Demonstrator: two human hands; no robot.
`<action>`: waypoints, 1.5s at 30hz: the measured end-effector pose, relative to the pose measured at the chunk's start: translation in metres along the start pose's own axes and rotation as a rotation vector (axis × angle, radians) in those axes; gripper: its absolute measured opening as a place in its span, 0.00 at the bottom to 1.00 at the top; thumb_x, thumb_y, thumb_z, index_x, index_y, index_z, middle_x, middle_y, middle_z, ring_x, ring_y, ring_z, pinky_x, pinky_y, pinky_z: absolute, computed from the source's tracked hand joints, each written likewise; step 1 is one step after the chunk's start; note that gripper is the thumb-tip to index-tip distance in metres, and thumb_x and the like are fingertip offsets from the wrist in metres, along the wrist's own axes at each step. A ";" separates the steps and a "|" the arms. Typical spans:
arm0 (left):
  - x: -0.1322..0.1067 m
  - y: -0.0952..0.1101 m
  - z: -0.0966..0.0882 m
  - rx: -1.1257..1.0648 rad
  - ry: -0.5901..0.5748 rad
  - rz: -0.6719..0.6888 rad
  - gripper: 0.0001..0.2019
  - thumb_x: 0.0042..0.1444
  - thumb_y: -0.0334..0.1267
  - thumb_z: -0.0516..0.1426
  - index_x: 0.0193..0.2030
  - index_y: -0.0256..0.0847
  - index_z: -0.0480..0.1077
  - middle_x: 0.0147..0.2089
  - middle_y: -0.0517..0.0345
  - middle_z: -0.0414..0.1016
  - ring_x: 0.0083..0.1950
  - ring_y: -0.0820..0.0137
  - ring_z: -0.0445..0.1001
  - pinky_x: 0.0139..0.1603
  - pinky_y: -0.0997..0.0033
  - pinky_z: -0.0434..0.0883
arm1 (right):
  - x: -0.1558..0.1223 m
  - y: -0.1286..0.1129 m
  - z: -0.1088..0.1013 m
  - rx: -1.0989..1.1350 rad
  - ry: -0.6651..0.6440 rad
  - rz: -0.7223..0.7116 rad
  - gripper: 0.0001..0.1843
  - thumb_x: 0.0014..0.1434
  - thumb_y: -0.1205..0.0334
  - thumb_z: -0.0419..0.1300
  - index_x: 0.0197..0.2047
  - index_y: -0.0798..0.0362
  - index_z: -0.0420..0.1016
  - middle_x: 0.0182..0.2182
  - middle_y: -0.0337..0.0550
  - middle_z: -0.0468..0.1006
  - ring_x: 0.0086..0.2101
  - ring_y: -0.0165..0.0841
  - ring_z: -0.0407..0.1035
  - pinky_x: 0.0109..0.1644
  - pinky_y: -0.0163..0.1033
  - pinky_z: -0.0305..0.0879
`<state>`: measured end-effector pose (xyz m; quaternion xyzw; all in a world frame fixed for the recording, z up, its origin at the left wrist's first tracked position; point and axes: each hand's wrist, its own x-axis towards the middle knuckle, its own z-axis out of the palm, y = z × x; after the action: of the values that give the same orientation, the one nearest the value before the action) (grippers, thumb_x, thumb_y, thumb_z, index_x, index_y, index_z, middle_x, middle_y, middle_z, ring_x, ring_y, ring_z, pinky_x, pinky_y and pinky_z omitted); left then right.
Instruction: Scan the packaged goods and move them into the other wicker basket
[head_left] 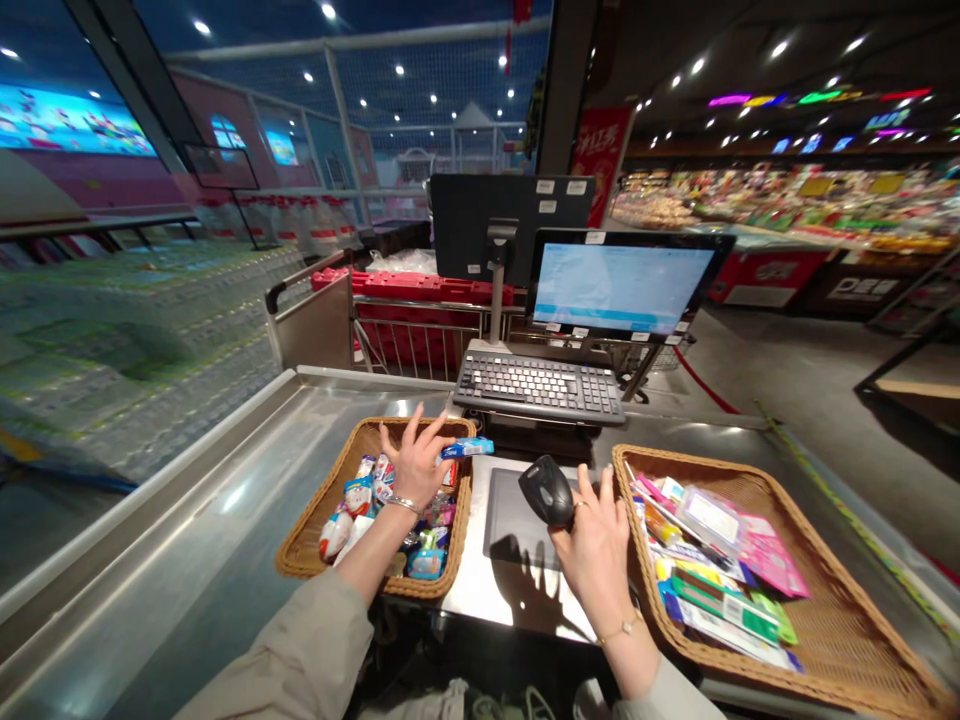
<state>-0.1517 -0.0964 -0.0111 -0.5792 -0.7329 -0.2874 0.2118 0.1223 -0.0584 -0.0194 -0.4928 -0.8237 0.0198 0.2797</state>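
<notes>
My left hand [417, 462] is over the left wicker basket [300, 548], pinching a small blue packet [468, 447] between thumb and index finger while the other fingers spread upward. Below it, the basket holds several small wrapped snacks [358, 494]. My right hand [596, 545] grips a black handheld barcode scanner [547, 491], whose head points left toward the packet. Some of its fingers stretch out beside the right wicker basket [862, 615]. That basket contains several packaged goods, among them a clear plastic box [709, 518], a pink pack [772, 555] and a green box [726, 605].
Between the baskets lies a dark scanning plate [501, 515] in the metal counter [247, 470]. Beyond it stand a keyboard [536, 385], a lit monitor [622, 285] and a second screen seen from behind [510, 215]. A shopping cart [420, 325] is behind the counter.
</notes>
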 end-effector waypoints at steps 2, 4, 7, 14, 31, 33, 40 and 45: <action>0.001 0.009 0.004 -0.018 -0.019 -0.002 0.05 0.53 0.39 0.59 0.37 0.52 0.75 0.61 0.64 0.71 0.71 0.55 0.53 0.67 0.35 0.26 | -0.001 0.000 -0.002 -0.006 0.017 -0.004 0.19 0.54 0.69 0.53 0.49 0.56 0.71 0.64 0.53 0.60 0.68 0.50 0.36 0.63 0.62 0.49; 0.003 0.018 0.008 -0.036 -0.050 -0.009 0.06 0.54 0.39 0.59 0.38 0.53 0.75 0.62 0.64 0.69 0.71 0.55 0.51 0.67 0.35 0.25 | -0.001 0.001 -0.004 -0.016 0.028 -0.001 0.18 0.54 0.69 0.53 0.48 0.56 0.71 0.64 0.53 0.60 0.67 0.50 0.37 0.63 0.63 0.48; 0.006 0.030 0.013 -0.064 -0.093 -0.025 0.07 0.54 0.39 0.58 0.39 0.52 0.75 0.62 0.63 0.68 0.72 0.53 0.49 0.67 0.34 0.25 | -0.002 0.002 -0.008 -0.031 0.035 0.005 0.16 0.55 0.68 0.53 0.47 0.56 0.72 0.63 0.54 0.62 0.67 0.51 0.38 0.62 0.63 0.48; 0.012 0.054 0.026 -0.109 -0.122 0.010 0.06 0.54 0.39 0.58 0.39 0.52 0.75 0.62 0.63 0.69 0.72 0.53 0.49 0.67 0.33 0.26 | -0.002 0.004 -0.019 -0.050 0.043 0.014 0.17 0.53 0.69 0.54 0.48 0.56 0.72 0.63 0.55 0.62 0.68 0.49 0.37 0.63 0.63 0.49; 0.019 0.072 0.046 -0.139 -0.097 0.037 0.06 0.54 0.39 0.59 0.38 0.52 0.74 0.63 0.64 0.68 0.71 0.53 0.50 0.67 0.34 0.27 | -0.005 0.010 -0.020 -0.038 0.038 -0.008 0.16 0.50 0.72 0.54 0.43 0.55 0.72 0.62 0.54 0.64 0.68 0.47 0.38 0.64 0.62 0.47; 0.019 0.074 0.045 -0.152 -0.105 0.032 0.06 0.53 0.38 0.59 0.38 0.52 0.74 0.62 0.64 0.68 0.71 0.52 0.50 0.67 0.34 0.27 | -0.005 0.010 -0.020 -0.036 0.049 -0.015 0.15 0.50 0.72 0.54 0.43 0.55 0.72 0.62 0.54 0.64 0.68 0.47 0.38 0.64 0.62 0.47; 0.020 0.077 0.047 -0.172 -0.119 0.023 0.07 0.52 0.37 0.59 0.38 0.51 0.74 0.62 0.62 0.69 0.71 0.52 0.50 0.67 0.32 0.28 | -0.009 0.012 -0.020 -0.024 0.067 -0.035 0.14 0.50 0.72 0.54 0.41 0.56 0.71 0.61 0.55 0.66 0.67 0.47 0.39 0.64 0.61 0.47; 0.021 0.079 0.050 -0.158 -0.117 0.036 0.06 0.53 0.37 0.58 0.38 0.51 0.73 0.63 0.65 0.68 0.71 0.54 0.50 0.67 0.32 0.29 | -0.010 0.012 -0.023 -0.011 0.059 -0.032 0.15 0.50 0.72 0.54 0.43 0.57 0.70 0.61 0.55 0.66 0.67 0.47 0.41 0.64 0.61 0.47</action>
<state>-0.0786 -0.0352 -0.0209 -0.6229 -0.7086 -0.3061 0.1272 0.1465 -0.0665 -0.0078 -0.4813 -0.8231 -0.0035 0.3014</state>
